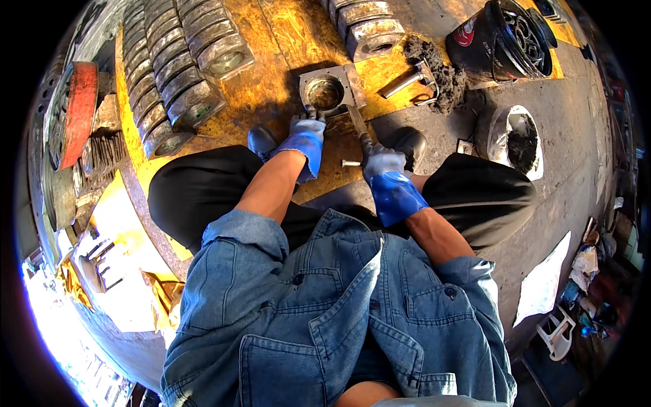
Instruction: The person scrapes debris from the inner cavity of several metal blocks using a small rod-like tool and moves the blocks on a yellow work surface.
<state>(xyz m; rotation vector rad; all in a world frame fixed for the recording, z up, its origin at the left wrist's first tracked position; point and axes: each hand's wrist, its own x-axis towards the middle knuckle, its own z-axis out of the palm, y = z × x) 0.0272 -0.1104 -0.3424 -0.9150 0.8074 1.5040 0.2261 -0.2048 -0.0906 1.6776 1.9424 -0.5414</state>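
A square metal housing (349,95) with a round bore lies flat in front of my feet, its inside brown and dirty. My left hand (306,141), in a blue glove with greyed fingers, grips its near edge beside the bore. In a matching glove, my right hand (388,178) is closed around the near end of a long flat metal tool (357,123), a file or a scraper. Its far end reaches the housing's near right edge. A small bolt-like metal piece (350,163) shows just left of my right hand.
Rows of similar metal parts (196,102) stand at the far left, more (376,41) at the far middle. Right of the housing lie a hammer-like tool (407,81) and a dark shavings pile (447,91). Beyond stand a black bucket (475,51) of rings and a white-lined container (534,129).
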